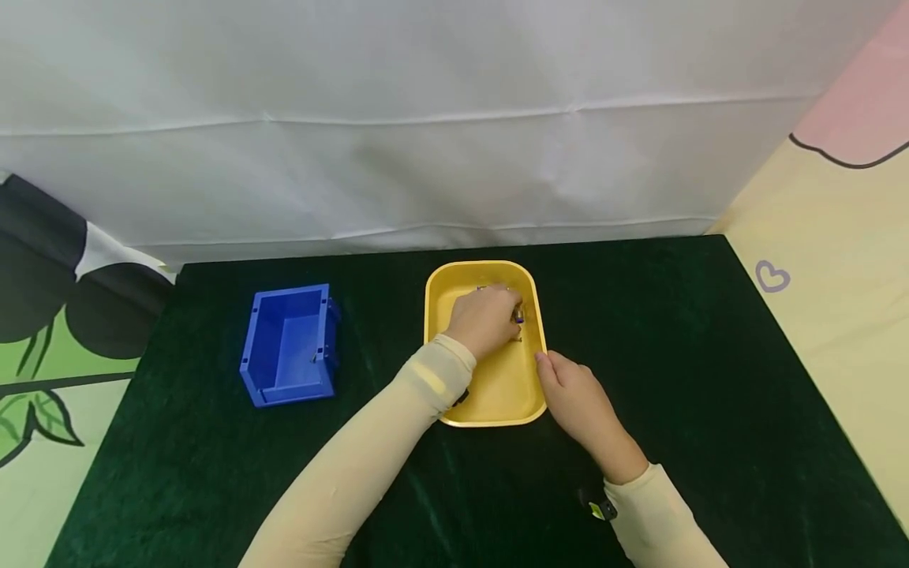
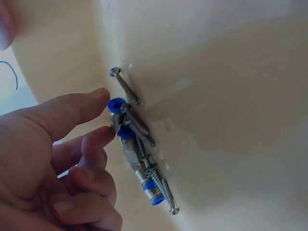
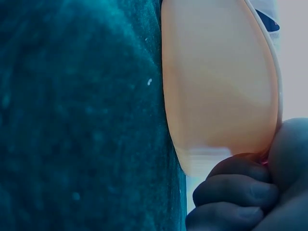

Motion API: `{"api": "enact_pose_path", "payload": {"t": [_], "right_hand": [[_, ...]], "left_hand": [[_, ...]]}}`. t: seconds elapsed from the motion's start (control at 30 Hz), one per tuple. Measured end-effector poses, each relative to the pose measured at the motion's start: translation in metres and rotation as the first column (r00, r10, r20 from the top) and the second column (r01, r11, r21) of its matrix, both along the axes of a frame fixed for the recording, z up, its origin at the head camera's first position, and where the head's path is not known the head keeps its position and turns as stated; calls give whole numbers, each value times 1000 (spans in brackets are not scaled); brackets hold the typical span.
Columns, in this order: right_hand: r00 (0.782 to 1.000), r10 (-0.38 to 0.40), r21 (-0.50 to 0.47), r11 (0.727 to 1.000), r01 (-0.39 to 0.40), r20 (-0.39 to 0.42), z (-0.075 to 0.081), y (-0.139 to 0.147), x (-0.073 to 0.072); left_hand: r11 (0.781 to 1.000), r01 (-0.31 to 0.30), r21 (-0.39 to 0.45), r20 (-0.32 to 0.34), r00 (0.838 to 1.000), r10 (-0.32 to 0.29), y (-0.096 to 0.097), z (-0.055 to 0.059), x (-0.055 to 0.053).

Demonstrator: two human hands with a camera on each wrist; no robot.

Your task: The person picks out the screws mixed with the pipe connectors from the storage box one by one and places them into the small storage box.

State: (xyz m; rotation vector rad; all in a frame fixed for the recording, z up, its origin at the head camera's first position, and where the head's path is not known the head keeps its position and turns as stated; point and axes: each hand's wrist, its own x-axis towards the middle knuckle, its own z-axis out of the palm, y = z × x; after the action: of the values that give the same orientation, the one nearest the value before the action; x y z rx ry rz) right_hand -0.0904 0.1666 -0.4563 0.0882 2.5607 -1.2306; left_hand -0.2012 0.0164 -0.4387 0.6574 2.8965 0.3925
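Left hand (image 1: 485,319) pinches a blue-capped fitting (image 2: 117,115) among screws (image 2: 139,130) inside the yellow tray (image 1: 497,394); right hand (image 1: 578,398) grips its four o'clock rim.

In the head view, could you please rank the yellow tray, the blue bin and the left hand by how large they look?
1. Yellow tray
2. Blue bin, somewhat smaller
3. Left hand, clearly smallest, reaching into the tray

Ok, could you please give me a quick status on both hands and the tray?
Left hand in the yellow tray, fingertips at the blue-capped fittings among screws. Right hand holds the tray rim. Blue bin stands apart; nothing in the way.
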Motion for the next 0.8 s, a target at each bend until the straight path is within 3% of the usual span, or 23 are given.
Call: {"api": "enact_pose_path", "payload": {"t": [0.27, 0.8], "right_hand": [[1000, 9, 4, 1000, -9, -6, -2, -2, 0], [1000, 2, 11, 1000, -2, -6, 0, 0, 0]], "left_hand": [[1000, -15, -13, -16, 1000, 14, 0, -8, -3], [999, -14, -39, -21, 1000, 13, 4, -6, -2]]}}
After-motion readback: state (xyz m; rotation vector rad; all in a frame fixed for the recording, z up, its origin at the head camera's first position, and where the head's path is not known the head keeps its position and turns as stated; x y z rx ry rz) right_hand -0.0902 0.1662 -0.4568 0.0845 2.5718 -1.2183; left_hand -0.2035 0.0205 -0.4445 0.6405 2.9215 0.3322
